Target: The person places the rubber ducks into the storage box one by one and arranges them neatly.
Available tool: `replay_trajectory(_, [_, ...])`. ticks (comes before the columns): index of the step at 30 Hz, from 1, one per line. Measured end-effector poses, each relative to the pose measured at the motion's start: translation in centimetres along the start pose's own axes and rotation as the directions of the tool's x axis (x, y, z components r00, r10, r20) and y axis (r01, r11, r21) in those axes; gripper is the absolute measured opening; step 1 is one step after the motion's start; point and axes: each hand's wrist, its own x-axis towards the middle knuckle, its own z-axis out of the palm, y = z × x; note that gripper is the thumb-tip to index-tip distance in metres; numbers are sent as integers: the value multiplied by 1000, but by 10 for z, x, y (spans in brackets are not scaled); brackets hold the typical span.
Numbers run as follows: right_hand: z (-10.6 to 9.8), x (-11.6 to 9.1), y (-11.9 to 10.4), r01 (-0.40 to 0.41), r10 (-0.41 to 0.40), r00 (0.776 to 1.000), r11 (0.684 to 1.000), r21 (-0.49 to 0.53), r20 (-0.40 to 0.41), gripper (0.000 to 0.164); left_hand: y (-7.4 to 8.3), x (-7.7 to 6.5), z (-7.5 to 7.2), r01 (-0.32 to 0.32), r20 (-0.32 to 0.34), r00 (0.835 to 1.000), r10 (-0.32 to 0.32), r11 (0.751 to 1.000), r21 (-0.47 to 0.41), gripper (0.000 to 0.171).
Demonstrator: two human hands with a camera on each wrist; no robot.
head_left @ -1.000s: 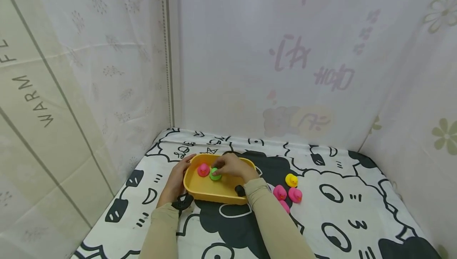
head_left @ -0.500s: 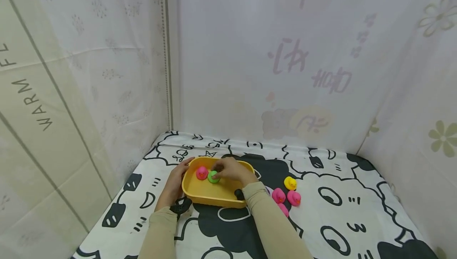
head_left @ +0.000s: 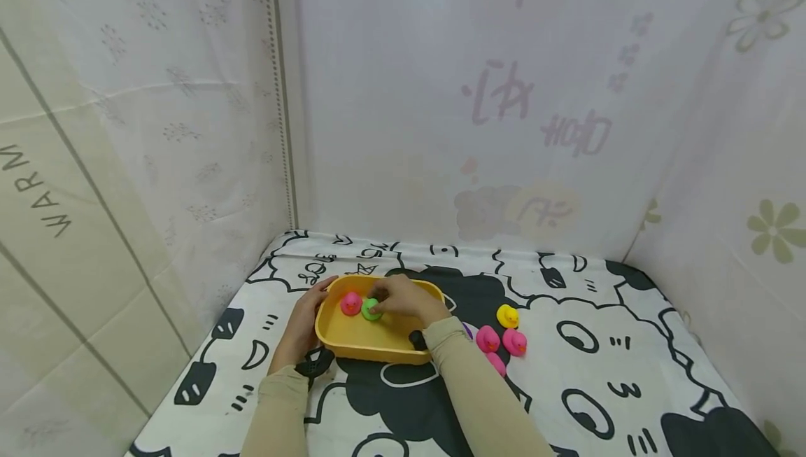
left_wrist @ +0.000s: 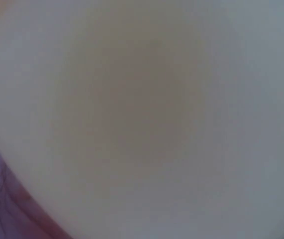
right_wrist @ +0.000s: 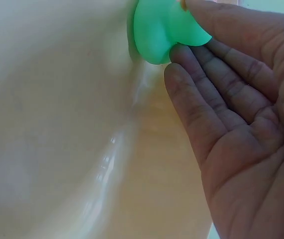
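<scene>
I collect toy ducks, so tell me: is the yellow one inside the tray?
No, the yellow duck sits outside the tray, on patterned cloth.

Green toy duck (head_left: 369, 311) (smooth, rounded) — inside yellow tray (head_left: 359, 339).

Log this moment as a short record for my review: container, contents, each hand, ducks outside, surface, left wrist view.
Container: yellow tray
Contents: pink duck and green duck, side by side
Right hand: pinches the green duck
Left hand: against the tray's left end; exact grip unclear
Ducks outside: yellow duck and three pink ducks, right of the tray
Surface: black-and-white patterned cloth
Left wrist view: mostly blurred
</scene>
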Motion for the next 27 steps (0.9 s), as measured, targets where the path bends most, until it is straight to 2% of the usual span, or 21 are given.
replay_trajectory(7, [-3, 2, -8, -36, 36, 999, 999, -32, -4, 29, 4, -1, 2, 7, -12, 1000, -7, 1000, 4, 50])
replay_trajectory(11, [-2, 1, -8, -26, 26, 1000, 998, -56, -3, 30, 2, -1, 2, 14, -23, 1000, -13, 1000, 27, 49])
replay_trajectory(19, [-8, -3, -9, 19, -20, 1000, 997, -68, -12, 35, 0, -1, -1, 5, 2, 1000, -5, 1000, -3, 51])
replay_trajectory(23, [-16, -9, -11, 31, -34, 998, 998, -45, -57, 40, 0, -1, -1, -8, -4, 1000, 8, 1000, 2, 52])
replay_trajectory(27, [-22, -15, -10, 13, -12, 995, 1000, 9, -94, 43, 1, -1, 0, 6, -8, 1000, -6, 1000, 5, 51])
